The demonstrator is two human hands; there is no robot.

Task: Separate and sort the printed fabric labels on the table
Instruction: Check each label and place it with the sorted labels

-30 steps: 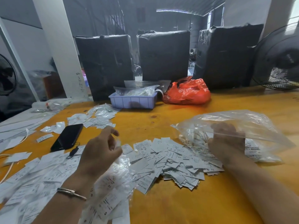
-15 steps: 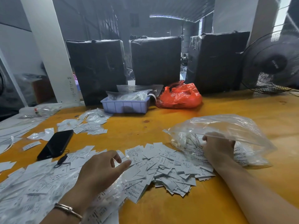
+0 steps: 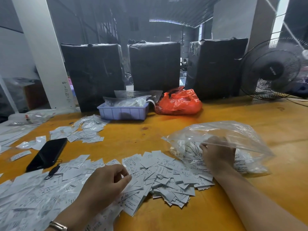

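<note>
Left hand (image 3: 106, 184) pinches thin printed labels (image 3: 166, 174); right hand (image 3: 216, 157), fingers curled, grips inside crinkly clear bag (image 3: 230, 135).

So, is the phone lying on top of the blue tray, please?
No, the phone lies flat on the table, well in front of the blue tray.
</note>
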